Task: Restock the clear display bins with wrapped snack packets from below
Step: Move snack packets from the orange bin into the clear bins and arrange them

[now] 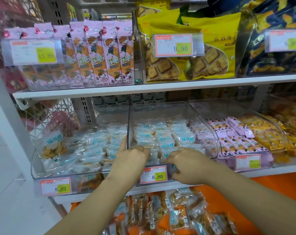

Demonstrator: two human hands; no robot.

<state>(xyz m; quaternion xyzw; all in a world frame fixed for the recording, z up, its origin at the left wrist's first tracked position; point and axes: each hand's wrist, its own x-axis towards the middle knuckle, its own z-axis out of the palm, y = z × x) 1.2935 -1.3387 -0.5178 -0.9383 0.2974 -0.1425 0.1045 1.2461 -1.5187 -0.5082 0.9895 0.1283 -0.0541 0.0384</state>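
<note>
A shop: white shelves (143,87) carry clear bins (169,112) of snack packets (165,139) with price tags (153,175).

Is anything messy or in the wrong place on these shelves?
Yes. In the left bin, one packet stands tilted against the end while the rest lie flat. Farther right, one pink packet lies crooked atop neat rows.

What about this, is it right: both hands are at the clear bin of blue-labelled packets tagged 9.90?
Wrong on the price. In the head view, the left hand and right hand are at the clear bin of blue-labelled packets, but its price tag reads 8.80, not 9.90.
</note>
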